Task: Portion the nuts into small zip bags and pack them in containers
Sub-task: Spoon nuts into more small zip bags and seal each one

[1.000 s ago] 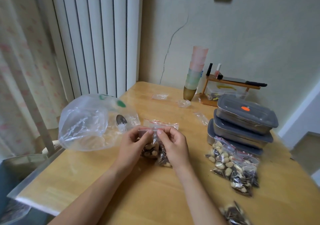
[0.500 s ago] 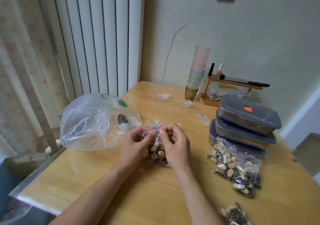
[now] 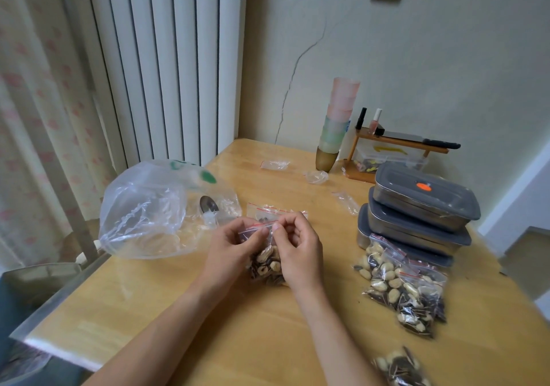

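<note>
A small zip bag of nuts and seeds (image 3: 266, 263) stands on the wooden table (image 3: 268, 341) between my hands. My left hand (image 3: 230, 251) and my right hand (image 3: 300, 250) both pinch its red zip strip at the top, fingertips nearly touching. To the right lie several filled zip bags (image 3: 401, 287), and another filled bag (image 3: 401, 369) sits at the bottom edge. Three grey-lidded metal containers (image 3: 416, 213) are stacked behind those bags. A large clear plastic bag (image 3: 154, 210) with a metal spoon (image 3: 208, 205) inside lies to the left.
Empty zip bags (image 3: 275, 209) lie just behind my hands, with more scattered toward the wall (image 3: 275, 164). A stack of coloured cups (image 3: 337, 123) and a small wooden shelf (image 3: 395, 144) stand at the back. The table's left edge borders a grey bin.
My fingers have worked along the zip strip, and the bag now stands more upright with its top raised. The view has shifted slightly closer.
</note>
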The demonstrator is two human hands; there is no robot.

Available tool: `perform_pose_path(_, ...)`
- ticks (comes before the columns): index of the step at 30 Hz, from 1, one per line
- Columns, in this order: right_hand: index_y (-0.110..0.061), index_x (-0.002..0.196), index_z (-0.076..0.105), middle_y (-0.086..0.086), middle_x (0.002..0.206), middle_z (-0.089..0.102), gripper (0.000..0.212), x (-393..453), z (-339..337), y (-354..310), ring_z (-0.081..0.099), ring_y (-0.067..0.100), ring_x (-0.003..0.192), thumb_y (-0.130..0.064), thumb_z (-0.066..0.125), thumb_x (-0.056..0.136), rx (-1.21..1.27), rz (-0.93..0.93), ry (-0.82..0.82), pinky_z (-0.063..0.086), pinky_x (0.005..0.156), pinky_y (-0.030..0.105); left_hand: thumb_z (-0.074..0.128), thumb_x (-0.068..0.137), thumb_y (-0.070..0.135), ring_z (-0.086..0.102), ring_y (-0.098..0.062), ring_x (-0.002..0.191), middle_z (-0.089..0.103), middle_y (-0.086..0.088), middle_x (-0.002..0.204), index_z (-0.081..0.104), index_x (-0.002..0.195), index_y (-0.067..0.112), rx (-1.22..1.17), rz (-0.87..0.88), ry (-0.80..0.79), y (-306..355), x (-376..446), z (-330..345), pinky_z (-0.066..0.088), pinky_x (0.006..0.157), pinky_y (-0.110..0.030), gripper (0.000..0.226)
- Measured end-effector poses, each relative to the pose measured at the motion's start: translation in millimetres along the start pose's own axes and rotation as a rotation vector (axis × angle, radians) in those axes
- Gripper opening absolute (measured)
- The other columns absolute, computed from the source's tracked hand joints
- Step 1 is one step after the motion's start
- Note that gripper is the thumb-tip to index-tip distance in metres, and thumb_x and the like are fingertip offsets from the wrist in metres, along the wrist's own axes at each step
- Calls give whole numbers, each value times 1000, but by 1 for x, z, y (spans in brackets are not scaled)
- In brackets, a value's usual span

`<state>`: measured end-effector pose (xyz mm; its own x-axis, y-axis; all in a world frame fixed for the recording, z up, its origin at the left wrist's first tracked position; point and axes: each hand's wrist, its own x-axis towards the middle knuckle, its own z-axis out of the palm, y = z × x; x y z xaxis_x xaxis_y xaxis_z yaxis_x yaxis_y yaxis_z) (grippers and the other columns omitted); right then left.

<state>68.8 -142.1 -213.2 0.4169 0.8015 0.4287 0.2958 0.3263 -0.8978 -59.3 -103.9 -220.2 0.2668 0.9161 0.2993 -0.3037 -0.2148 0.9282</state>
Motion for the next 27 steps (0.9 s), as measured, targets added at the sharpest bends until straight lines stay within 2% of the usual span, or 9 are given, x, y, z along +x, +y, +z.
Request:
perform_pose_path(3, -19, 80, 58, -9, 66, 61, 22, 1, 0, -1, 54, 13, 62, -6, 64, 97, -14, -5, -8, 47, 59, 32, 71, 92, 11, 54, -8, 61, 63, 0, 67, 67, 89, -2, 0, -2, 5, 2, -1, 3, 45, 58, -17, 14)
perform_pose_path(5, -17, 81, 57, -14, 66, 61, 21, 0, 1, -1, 53, 11, 61, -7, 63, 97, 2, 1, -25, 46, 58, 30, 69, 94, 10, 49, -9, 60, 60, -2, 65, 68, 89, -4, 20, 6, 16, 2, -1, 2, 42, 56, -18, 14)
perform_pose_path(8, -20, 81, 58, -8, 72, 62, 14, -2, 2, -1, 57, 15, 68, -19, 63, 94, 78, 43, -64, 49, 66, 37, 69, 95, 12, 47, -17, 64, 59, -9, 68, 70, 90, 0, 23, 15, 32, 3, -1, 0, 41, 57, -23, 13)
perform_pose_path(11, -17, 84, 61, 0, 79, 69, 12, -1, 1, 1, 62, 18, 74, -18, 65, 94, 128, 91, -96, 53, 73, 39, 69, 95, 12, 46, -19, 66, 58, -14, 71, 70, 90, 0, 22, 31, 14, 6, -2, -1, 41, 59, -26, 13)
perform_pose_path(16, -11, 87, 68, 11, 89, 75, 10, 0, -1, 1, 70, 34, 89, -12, 66, 96, 138, 86, -105, 57, 83, 42, 67, 95, 6, 49, -9, 60, 60, 0, 64, 66, 91, -9, 23, 47, -7, 6, -3, 2, 42, 58, -19, 15)
perform_pose_path(20, -13, 85, 68, 8, 87, 75, 12, -1, -2, 1, 71, 31, 86, -12, 65, 97, 99, 67, -100, 57, 81, 40, 67, 95, 9, 52, -8, 62, 62, 3, 66, 67, 90, -5, 45, 49, -22, 8, -5, 3, 43, 59, -18, 15)
perform_pose_path(22, -14, 84, 68, 4, 86, 76, 15, -1, -2, 1, 70, 23, 82, -9, 65, 98, 74, 65, -93, 56, 78, 33, 68, 96, 11, 52, -10, 62, 61, 3, 66, 67, 89, -1, 57, 39, -23, 9, -6, 4, 44, 59, -19, 14)
perform_pose_path(24, -17, 83, 67, -1, 83, 75, 20, -3, -2, -1, 67, 14, 77, -6, 64, 99, 58, 66, -83, 53, 73, 27, 68, 96, 14, 51, -13, 63, 60, 0, 66, 67, 89, 2, 76, 29, -17, 9, -6, 4, 43, 59, -21, 14)
perform_pose_path(27, -20, 82, 66, -4, 78, 72, 21, -3, -2, -1, 65, 14, 73, -7, 64, 99, 9, 43, -56, 52, 69, 26, 69, 96, 17, 49, -18, 61, 59, -4, 67, 66, 90, 6, 109, 16, -12, 7, -4, 2, 41, 56, -28, 14)
